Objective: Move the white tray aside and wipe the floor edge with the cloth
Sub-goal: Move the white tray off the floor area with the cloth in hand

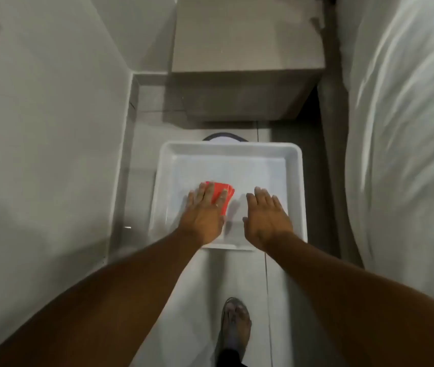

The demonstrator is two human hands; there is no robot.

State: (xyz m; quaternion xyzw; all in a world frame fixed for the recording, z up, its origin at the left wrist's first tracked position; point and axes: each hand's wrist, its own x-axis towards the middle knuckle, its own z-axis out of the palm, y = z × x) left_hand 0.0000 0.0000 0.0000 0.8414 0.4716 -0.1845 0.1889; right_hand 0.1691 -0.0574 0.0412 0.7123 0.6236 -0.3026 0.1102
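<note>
As the head view looks down a narrow strip of floor (239, 282), one sandalled foot (235, 328) stands nearest, toes pointing ahead. Two bare forearms reach forward from the bottom corners. One left hand (203, 216) is over the near left part of the tray, fingers spread flat, pressing on one red cloth (219, 193) whose far end sticks out past the fingertips; hand is not curled round it, just lying on top. One right hand (268, 221) is beside it, apart from the cloth, palm down, fingers extended and loose, holding nothing; cannot tell if it touches the tray bottom or hovers above it. One white tray (233, 149), shallow, rectangular with rounded corners, sits on the floor between the wall (43, 133) on the left and one bed with white bedding (406, 144) on the right, closer to the bed side. Cloth lies inside the tray, left of centre. Just past the tray's far rim, one dark round rim (222, 135) peeks out, mostly hidden. Beyond that, one beige nightstand (247, 49) stands against the far wall, shadow underneath.
</note>
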